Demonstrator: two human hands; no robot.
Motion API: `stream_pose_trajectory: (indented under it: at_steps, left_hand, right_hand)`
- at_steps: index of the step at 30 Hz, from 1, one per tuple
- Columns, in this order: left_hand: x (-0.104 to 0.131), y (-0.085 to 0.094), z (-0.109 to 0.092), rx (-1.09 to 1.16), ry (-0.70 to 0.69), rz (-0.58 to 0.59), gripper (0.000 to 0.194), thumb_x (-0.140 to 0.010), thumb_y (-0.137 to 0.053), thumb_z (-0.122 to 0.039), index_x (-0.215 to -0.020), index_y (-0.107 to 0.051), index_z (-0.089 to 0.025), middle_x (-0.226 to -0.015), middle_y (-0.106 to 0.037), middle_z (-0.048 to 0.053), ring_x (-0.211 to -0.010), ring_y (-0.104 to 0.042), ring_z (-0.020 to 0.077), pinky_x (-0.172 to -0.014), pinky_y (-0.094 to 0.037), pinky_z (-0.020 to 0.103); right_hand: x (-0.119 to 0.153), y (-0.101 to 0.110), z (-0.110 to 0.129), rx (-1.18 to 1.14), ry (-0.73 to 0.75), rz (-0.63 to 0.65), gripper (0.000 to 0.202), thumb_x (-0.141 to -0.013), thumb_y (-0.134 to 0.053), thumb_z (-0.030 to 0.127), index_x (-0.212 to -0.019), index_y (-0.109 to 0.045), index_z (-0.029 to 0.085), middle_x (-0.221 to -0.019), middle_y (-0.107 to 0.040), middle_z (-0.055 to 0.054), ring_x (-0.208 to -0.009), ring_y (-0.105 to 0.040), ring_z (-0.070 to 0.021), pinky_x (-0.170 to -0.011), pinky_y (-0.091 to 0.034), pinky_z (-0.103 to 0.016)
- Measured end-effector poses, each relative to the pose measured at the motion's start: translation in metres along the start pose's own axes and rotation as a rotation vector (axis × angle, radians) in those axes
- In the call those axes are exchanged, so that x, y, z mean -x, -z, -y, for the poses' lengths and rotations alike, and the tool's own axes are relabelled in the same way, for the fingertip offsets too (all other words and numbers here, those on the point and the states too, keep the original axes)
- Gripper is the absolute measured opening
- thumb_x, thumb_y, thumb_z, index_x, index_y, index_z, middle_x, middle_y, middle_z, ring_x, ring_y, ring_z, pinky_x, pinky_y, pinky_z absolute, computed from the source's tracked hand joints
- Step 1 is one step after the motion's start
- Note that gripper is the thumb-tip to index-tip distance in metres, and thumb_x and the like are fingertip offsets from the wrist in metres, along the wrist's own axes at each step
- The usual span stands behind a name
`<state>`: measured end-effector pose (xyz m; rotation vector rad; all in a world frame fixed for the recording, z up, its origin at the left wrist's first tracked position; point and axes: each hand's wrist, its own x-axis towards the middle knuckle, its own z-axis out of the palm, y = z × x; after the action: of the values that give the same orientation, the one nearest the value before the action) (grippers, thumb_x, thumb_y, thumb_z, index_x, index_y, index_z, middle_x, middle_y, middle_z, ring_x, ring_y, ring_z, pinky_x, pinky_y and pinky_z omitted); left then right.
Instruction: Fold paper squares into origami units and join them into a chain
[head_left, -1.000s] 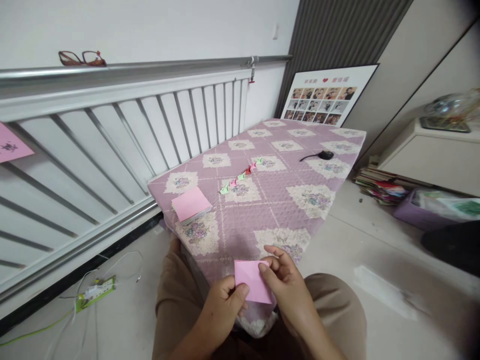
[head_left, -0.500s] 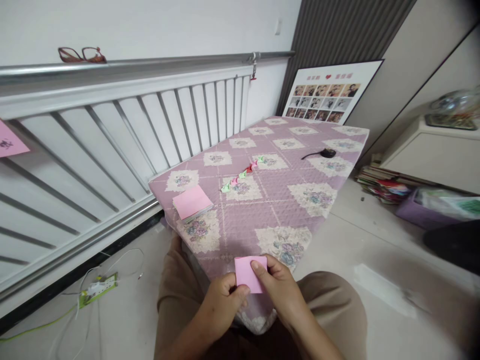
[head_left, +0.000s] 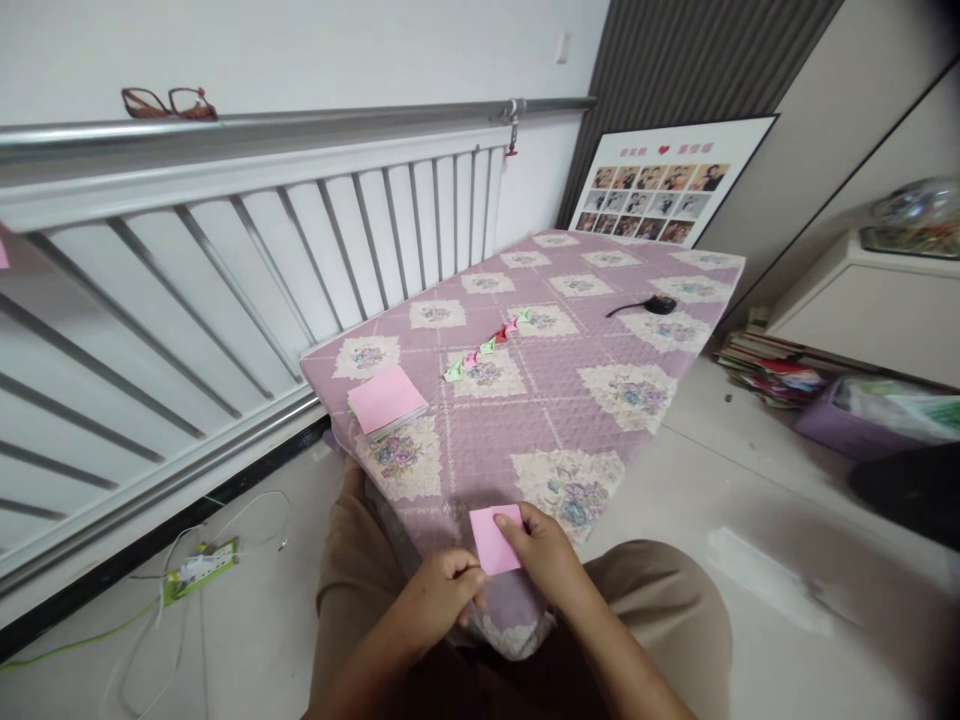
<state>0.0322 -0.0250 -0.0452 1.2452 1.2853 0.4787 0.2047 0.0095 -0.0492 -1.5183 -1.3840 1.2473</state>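
A small square of pink paper (head_left: 491, 543) is held over the near corner of the cloth-covered table (head_left: 540, 428). My right hand (head_left: 546, 550) pinches it from the right, thumb on top and fingers behind. Curled at the paper's lower left corner, my left hand (head_left: 444, 592) has thumb and fingers closed there; its fingertips partly hide that corner. To the left on the table lies a stack of square paper (head_left: 388, 400) with a pink sheet on top. Farther back, several small folded paper pieces (head_left: 489, 346) in green, pink and red form a slanting row.
A black object with a thin tail (head_left: 660, 304) lies on the table's right side. A white radiator (head_left: 300, 260) stands along the left, with glasses (head_left: 169, 103) on the pipe above. On the floor are a power strip (head_left: 201, 570) and a purple bin (head_left: 840, 420).
My left hand has drawn slightly left and down along the pink paper. The right thumb sits a little farther left, and the paper is slightly tilted. The view has shifted a little.
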Motion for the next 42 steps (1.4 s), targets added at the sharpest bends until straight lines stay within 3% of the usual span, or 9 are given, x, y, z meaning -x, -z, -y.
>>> stream_pose_trajectory:
  at_steps: [5,9,12,20,23,27,32,37,42]
  left_hand:
    - [-0.004,0.010,0.008,-0.377,-0.331,-0.342,0.017,-0.084,-0.046,-0.020,-0.080,-0.063,-0.017,-0.079,-0.063,0.002,-0.078,-0.056,0.0162,-0.074,-0.043,0.028]
    - [-0.012,0.001,0.017,-0.686,-0.641,-0.281,0.020,-0.088,-0.046,-0.017,-0.093,-0.065,-0.018,-0.095,-0.064,0.005,-0.093,-0.056,0.0188,-0.086,-0.046,0.034]
    - [-0.019,-0.008,0.028,-0.855,-0.761,-0.242,0.019,-0.087,-0.051,-0.019,-0.101,-0.064,-0.019,-0.106,-0.063,0.005,-0.109,-0.052,0.0203,-0.099,-0.041,0.035]
    - [-0.028,-0.005,0.052,-1.046,-0.839,-0.208,0.037,-0.090,-0.051,-0.034,-0.123,-0.055,-0.020,-0.127,-0.058,0.005,-0.127,-0.042,0.0211,-0.111,-0.029,0.038]
    - [-0.029,-0.004,0.054,-1.085,-0.840,-0.193,0.038,-0.090,-0.050,-0.035,-0.125,-0.054,-0.020,-0.129,-0.057,0.005,-0.128,-0.042,0.0209,-0.111,-0.028,0.039]
    - [-0.031,-0.004,0.056,-1.101,-0.851,-0.183,0.037,-0.090,-0.049,-0.034,-0.125,-0.054,-0.020,-0.131,-0.056,0.005,-0.129,-0.041,0.0209,-0.110,-0.028,0.039]
    - [-0.033,-0.004,0.061,-1.103,-0.869,-0.193,0.036,-0.090,-0.049,-0.033,-0.123,-0.056,-0.021,-0.129,-0.058,0.005,-0.128,-0.042,0.0211,-0.110,-0.026,0.040]
    - [-0.032,0.004,0.060,-1.135,-0.892,-0.147,0.041,-0.092,-0.045,-0.039,-0.129,-0.053,-0.021,-0.135,-0.054,0.006,-0.131,-0.038,0.0223,-0.112,-0.021,0.040]
    - [-0.027,0.017,0.050,-1.212,-0.898,-0.050,0.056,-0.090,-0.042,-0.056,-0.135,-0.046,-0.023,-0.143,-0.045,0.007,-0.134,-0.035,0.0259,-0.112,-0.015,0.044]
  right_hand:
    - [-0.011,0.002,-0.008,0.132,0.038,0.036,0.027,-0.077,-0.056,0.041,-0.061,-0.052,0.019,-0.055,-0.049,0.004,-0.054,-0.043,-0.0123,-0.052,-0.031,-0.024]
    - [-0.019,-0.001,-0.011,0.236,0.083,0.086,0.025,-0.078,-0.054,0.039,-0.062,-0.054,0.020,-0.057,-0.050,0.004,-0.057,-0.044,-0.0126,-0.055,-0.031,-0.025]
    - [-0.022,-0.002,-0.014,0.298,0.117,0.084,0.024,-0.079,-0.053,0.036,-0.062,-0.052,0.020,-0.057,-0.049,0.004,-0.057,-0.044,-0.0124,-0.057,-0.031,-0.025]
    - [-0.026,-0.001,-0.012,0.511,0.164,0.123,0.018,-0.082,-0.052,0.028,-0.066,-0.055,0.020,-0.058,-0.053,0.003,-0.057,-0.048,-0.0121,-0.056,-0.031,-0.024]
    - [-0.026,0.004,-0.013,0.634,0.188,0.072,0.012,-0.084,-0.051,0.026,-0.079,-0.060,0.020,-0.069,-0.060,0.000,-0.063,-0.053,-0.0144,-0.059,-0.035,-0.025]
    - [-0.015,0.014,-0.021,0.730,0.386,-0.122,0.019,-0.090,-0.046,0.026,-0.096,-0.062,0.018,-0.088,-0.062,-0.007,-0.083,-0.057,-0.0201,-0.074,-0.042,-0.030]
    - [0.014,0.008,-0.035,0.820,0.643,-0.069,0.023,-0.093,-0.044,0.023,-0.085,-0.065,0.020,-0.080,-0.062,-0.005,-0.077,-0.055,-0.0186,-0.074,-0.042,-0.033]
    - [0.029,-0.004,-0.048,0.818,0.697,-0.101,0.023,-0.092,-0.046,0.018,-0.104,-0.066,0.021,-0.101,-0.067,-0.008,-0.095,-0.059,-0.0206,-0.086,-0.044,-0.036]
    - [0.036,0.002,-0.057,0.855,0.689,-0.101,0.028,-0.091,-0.047,0.019,-0.114,-0.064,0.022,-0.113,-0.067,-0.007,-0.107,-0.058,-0.0214,-0.094,-0.041,-0.038]
